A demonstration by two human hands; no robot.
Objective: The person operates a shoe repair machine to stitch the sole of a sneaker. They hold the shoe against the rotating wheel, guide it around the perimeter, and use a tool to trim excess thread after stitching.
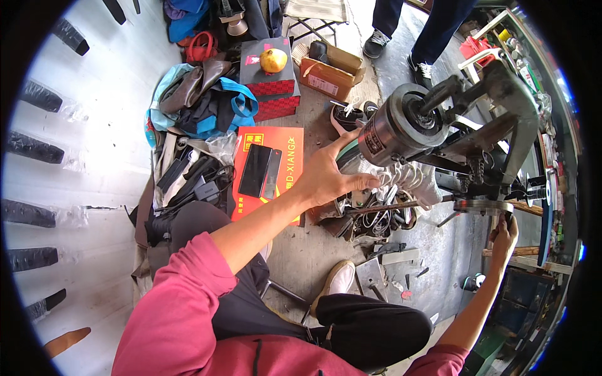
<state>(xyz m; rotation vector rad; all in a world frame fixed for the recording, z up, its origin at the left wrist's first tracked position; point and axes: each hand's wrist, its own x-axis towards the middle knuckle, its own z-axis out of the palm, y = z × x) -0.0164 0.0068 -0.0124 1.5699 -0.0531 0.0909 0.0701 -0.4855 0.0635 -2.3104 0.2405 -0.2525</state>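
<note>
A black and steel shoe-sewing machine [401, 125] stands in front of me on the right, its round head tilted toward me. My left hand [329, 175] grips a white lace-up shoe [414, 182] pressed against the underside of that head. The thumb lies along the near side of the shoe, and the other fingers are mostly hidden behind it. Over on the right, my right hand [503, 237] is closed round the small crank handle at the edge of the machine's flat metal hand wheel [481, 207]. The spot where machine and shoe meet is hidden by the head.
Beside my left knee, a phone [254, 170] lies on a red-orange box [285, 141]. Farther back, a round fruit [273, 61] sits on stacked dark boxes [268, 94], near an open carton [332, 72]. Shoes and cords lie below the machine. A person [426, 37] stands beyond.
</note>
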